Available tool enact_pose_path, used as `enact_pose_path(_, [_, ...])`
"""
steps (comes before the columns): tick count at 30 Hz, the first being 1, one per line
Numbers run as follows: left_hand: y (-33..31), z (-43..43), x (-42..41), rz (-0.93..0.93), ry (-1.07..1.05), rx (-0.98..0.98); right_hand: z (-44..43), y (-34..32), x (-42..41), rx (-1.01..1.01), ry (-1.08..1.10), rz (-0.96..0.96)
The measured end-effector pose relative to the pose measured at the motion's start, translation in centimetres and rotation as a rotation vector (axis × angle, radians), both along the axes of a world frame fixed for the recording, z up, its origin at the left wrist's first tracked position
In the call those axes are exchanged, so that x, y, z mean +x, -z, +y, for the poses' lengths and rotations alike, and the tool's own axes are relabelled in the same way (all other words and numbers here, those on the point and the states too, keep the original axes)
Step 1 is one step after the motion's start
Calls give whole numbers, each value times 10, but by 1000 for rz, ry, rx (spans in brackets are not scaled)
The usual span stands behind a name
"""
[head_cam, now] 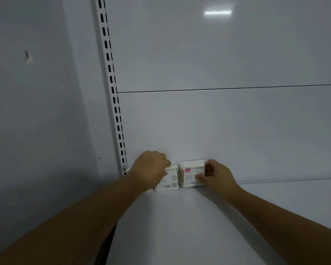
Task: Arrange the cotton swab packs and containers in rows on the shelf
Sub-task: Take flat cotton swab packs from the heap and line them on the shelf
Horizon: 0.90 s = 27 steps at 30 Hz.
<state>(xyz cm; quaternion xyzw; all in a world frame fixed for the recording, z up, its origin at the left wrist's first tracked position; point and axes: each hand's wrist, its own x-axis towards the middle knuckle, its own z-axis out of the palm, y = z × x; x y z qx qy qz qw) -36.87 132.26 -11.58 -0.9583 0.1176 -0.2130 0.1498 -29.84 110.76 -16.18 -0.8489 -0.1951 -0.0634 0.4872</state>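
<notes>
Two cotton swab packs stand side by side at the back of the white shelf [180, 226], against the back panel. The left pack [170, 179] is clear with a white label and barcode. My left hand [150, 169] covers its left part, fingers curled over its top. The right pack [191, 175] carries a pink label at its upper left. My right hand [216, 175] grips its right end, thumb on the front and fingers behind. Whether another pack stands behind my left hand is hidden.
A slotted white upright [113, 88] runs up the shelf's left side, next to a grey wall [36, 111]. The white back panel [227, 121] has a horizontal seam. The shelf surface stretches to the right and toward me.
</notes>
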Motion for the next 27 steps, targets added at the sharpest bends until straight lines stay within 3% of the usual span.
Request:
enact_pose_path(5, [-3, -1, 3, 21, -10, 54, 5, 5, -7, -298, -15, -5])
enact_pose_path(8, [-6, -3, 2, 3, 9, 69, 5, 0, -11, -336, 29, 49])
enact_pose_path(13, [-20, -11, 1, -209, 216, -164, -34, -5, -22, -429, 107, 35])
enact_pose_path(21, [-54, -174, 28, -9, 324, -337, -234, -42, -58, -803, 287, -114])
enact_pose_path(27, [-79, -373, 46, 285, 366, -207, -440, -65, -119, -1065, 528, -70])
